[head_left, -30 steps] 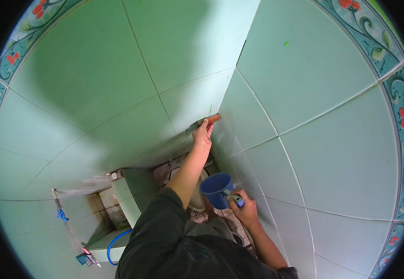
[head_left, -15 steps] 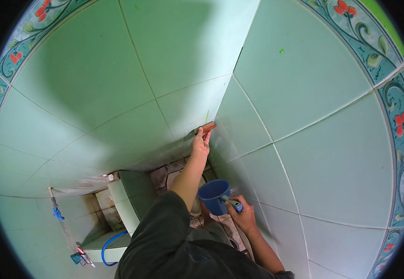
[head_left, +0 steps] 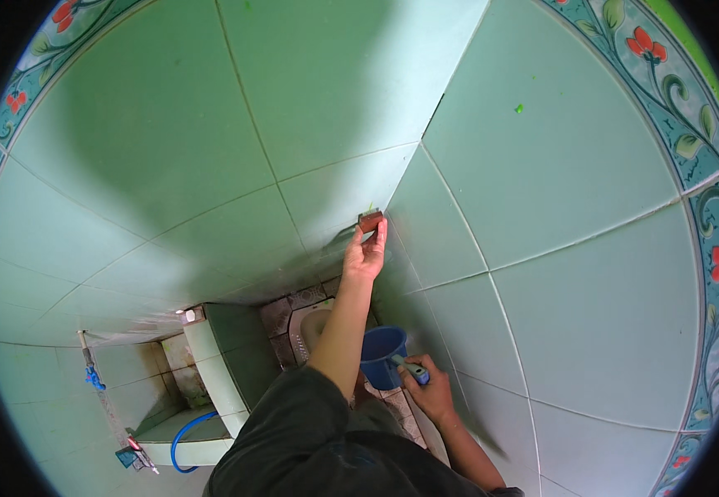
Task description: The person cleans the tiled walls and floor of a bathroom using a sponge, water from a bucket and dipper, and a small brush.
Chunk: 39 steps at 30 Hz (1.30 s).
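Observation:
Low on the tiled wall (head_left: 210, 166), close to the corner, my left hand (head_left: 365, 253) pinches a small brown scrub brush (head_left: 370, 221). The brush's bristle side appears to face the tiles, though it is partly in shadow. At waist height my right hand (head_left: 428, 391) is wrapped round the handle of a blue water dipper (head_left: 382, 352), its round mouth turned upward. Whether the dipper has water in it, I cannot tell.
A squat toilet (head_left: 300, 335) lies in the floor beyond my left forearm. To the left stands a tiled basin (head_left: 227, 389) with a blue hose (head_left: 179, 443) over its rim. A blue-handled tap (head_left: 94, 378) juts from the wall. The right wall (head_left: 583, 315) is close to my right arm.
My left hand has turned and stretched slightly further, tilting the brush beside the corner. The dipper in my right hand has shifted slightly, and the whole view has moved a little.

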{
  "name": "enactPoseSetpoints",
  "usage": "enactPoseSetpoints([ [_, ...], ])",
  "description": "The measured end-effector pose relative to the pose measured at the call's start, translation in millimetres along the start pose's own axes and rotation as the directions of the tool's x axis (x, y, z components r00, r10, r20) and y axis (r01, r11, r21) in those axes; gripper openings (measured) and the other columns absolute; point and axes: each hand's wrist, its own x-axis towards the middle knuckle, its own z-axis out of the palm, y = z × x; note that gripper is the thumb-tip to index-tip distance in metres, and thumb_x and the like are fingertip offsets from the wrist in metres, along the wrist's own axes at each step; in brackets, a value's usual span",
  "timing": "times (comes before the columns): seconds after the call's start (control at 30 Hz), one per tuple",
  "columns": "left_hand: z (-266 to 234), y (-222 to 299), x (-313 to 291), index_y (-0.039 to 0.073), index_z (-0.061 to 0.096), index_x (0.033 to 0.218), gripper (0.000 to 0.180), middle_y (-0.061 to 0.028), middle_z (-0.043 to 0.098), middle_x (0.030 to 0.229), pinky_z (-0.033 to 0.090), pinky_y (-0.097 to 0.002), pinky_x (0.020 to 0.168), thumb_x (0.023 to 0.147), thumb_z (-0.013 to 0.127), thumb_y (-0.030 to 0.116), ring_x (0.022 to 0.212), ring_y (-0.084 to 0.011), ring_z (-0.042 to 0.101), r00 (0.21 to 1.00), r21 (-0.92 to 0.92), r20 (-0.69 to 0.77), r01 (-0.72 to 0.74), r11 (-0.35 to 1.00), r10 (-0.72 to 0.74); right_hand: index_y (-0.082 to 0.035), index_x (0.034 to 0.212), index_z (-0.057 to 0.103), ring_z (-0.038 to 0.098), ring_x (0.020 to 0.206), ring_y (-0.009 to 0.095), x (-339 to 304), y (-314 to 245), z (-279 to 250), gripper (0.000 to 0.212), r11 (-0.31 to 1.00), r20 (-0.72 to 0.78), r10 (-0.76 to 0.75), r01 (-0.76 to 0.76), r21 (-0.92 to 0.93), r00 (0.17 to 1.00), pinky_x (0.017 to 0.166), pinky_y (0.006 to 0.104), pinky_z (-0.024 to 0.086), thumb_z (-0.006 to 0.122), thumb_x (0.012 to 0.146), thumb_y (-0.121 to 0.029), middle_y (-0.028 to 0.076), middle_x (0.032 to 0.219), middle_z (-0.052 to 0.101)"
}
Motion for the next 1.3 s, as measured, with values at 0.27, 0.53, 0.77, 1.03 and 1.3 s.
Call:
enactPoseSetpoints([
  [0.27,-33.0,37.0,42.1,-0.012,0.042,0.123,0.042,-0.0291,0.047,0.124,0.056,-0.044,0.092,0.101,0.047,0.023,0.111,-0.0423,0.054,0.981,0.157,-0.072,-0.165,0.974,0.178,-0.007,0.105,0.062,0.07,0.091,0.033,6.0,-4.6,3.1,0.03,1.0,0.073,0.022,-0.024,0.018,0.997,0.076,0.0373,0.054,0.072,0.084,-0.026,0.02,0.093,0.07],
  [0.53,21.2,-18.2,4.0,-0.015,0.043,0.119,0.04,-0.029,0.048,0.123,0.058,-0.0418,0.088,0.102,0.043,0.021,0.11,-0.042,0.054,0.986,0.114,-0.081,0.152,0.982,-0.144,-0.007,0.105,0.063,0.071,0.087,0.032,9.7,20.4,-5.8,0.03,0.994,0.004,0.104,-0.104,0.042,0.995,0.075,0.0372,0.054,0.071,0.085,-0.028,0.02,0.091,0.07],
  [0.77,-58.4,69.9,71.5,-0.006,0.053,0.11,0.035,-0.022,0.056,0.119,0.059,-0.0438,0.084,0.105,0.038,0.025,0.107,-0.0376,0.057,0.947,0.336,-0.232,-0.138,0.932,0.223,-0.004,0.103,0.061,0.07,0.073,0.015,11.9,1.0,0.9,0.024,0.997,0.0,-0.07,0.07,-0.019,0.998,0.066,0.0297,0.053,0.071,0.087,-0.019,0.013,0.083,0.071],
  [1.03,9.7,-4.8,32.0,-0.007,0.05,0.113,0.027,-0.0222,0.054,0.113,0.059,-0.0414,0.083,0.102,0.043,0.016,0.099,-0.038,0.058,0.989,0.219,-0.13,0.096,0.971,-0.069,-0.008,0.105,0.061,0.07,0.085,0.035,8.9,13.7,-11.1,0.03,0.997,0.003,0.083,-0.083,-0.002,0.997,0.073,0.039,0.054,0.071,0.085,-0.028,0.02,0.089,0.07],
  [1.3,22.2,13.8,19.8,-0.009,0.047,0.117,0.028,-0.025,0.05,0.118,0.059,-0.041,0.08,0.101,0.041,0.013,0.103,-0.041,0.055,0.969,0.229,-0.247,0.08,0.97,-0.021,-0.006,0.103,0.062,0.07,0.074,0.019,3.6,11.6,-9.2,0.027,0.999,-0.048,-0.023,0.021,-0.038,0.999,0.068,0.0321,0.053,0.072,0.085,-0.023,0.015,0.084,0.07],
])
